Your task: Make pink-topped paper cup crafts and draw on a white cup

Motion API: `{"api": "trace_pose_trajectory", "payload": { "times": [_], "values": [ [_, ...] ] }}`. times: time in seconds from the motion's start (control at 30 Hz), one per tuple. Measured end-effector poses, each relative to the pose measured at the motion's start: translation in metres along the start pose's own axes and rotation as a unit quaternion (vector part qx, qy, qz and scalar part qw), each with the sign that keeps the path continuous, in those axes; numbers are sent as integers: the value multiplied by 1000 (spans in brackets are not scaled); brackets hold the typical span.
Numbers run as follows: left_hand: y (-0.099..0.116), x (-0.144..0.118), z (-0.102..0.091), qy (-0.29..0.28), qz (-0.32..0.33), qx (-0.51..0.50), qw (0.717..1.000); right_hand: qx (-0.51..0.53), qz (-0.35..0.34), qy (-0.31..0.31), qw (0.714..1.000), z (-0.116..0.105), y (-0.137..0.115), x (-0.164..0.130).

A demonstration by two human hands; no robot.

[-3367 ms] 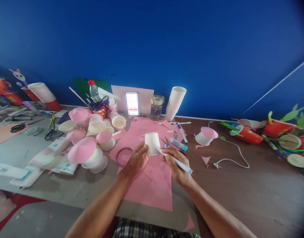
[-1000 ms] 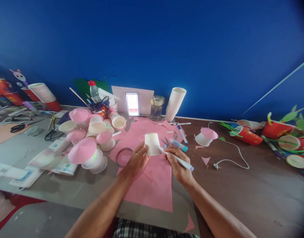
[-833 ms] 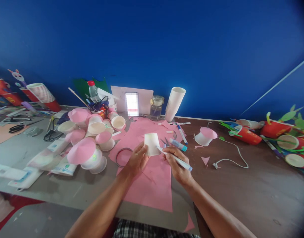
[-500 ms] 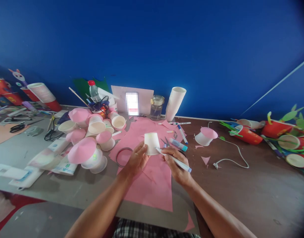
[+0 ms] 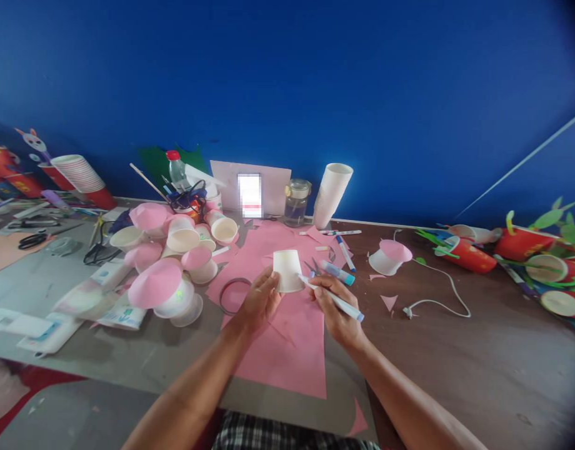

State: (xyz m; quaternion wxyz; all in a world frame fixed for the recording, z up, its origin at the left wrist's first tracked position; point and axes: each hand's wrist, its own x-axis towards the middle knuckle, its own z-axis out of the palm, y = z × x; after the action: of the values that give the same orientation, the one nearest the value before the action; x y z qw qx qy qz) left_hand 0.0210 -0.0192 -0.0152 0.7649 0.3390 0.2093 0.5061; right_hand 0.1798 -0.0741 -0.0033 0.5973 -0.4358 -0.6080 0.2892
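My left hand (image 5: 258,303) grips an upside-down white paper cup (image 5: 287,270) by its lower rim, above a sheet of pink paper (image 5: 287,350). My right hand (image 5: 337,309) holds a white marker with a blue end (image 5: 337,300); its tip touches the cup's right side. Small scissors (image 5: 314,268) and a glue stick (image 5: 338,273) lie just behind the right hand.
A cluster of white cups with pink paper caps (image 5: 172,262) sits to the left. At the back stand a stack of white cups (image 5: 331,194), a glass jar (image 5: 297,202) and a bottle (image 5: 176,170). A capped cup (image 5: 389,257), a white cable (image 5: 437,294) and red decorated cups (image 5: 535,256) are on the right.
The marker tip has shifted slightly back and forth along the cup's right side. The left hand keeps the cup in the same place.
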Motion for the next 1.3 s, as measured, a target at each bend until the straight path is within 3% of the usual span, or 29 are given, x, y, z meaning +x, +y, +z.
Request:
{"api": "trace_pose_trajectory", "payload": {
  "times": [0.3,0.37,0.5,0.67,1.0,1.3],
  "values": [
    [0,0,1,1,-1,-9,1000,-22,-14,-30,999,-2,-1,-2],
    [0,0,1,6,-4,-19,1000,-15,-5,-7,1000,-2,-2,-2],
    [1,-1,1,15,-11,-46,999,-6,71,99,993,1,-4,4],
    [-1,-2,0,14,-13,-58,998,-1,146,102,984,2,-1,10],
    [0,-1,1,-10,-18,-46,999,-43,76,9,996,8,11,6],
    [-10,-1,-5,73,-31,-7,997,-86,40,13,995,6,15,6]
  ]
}}
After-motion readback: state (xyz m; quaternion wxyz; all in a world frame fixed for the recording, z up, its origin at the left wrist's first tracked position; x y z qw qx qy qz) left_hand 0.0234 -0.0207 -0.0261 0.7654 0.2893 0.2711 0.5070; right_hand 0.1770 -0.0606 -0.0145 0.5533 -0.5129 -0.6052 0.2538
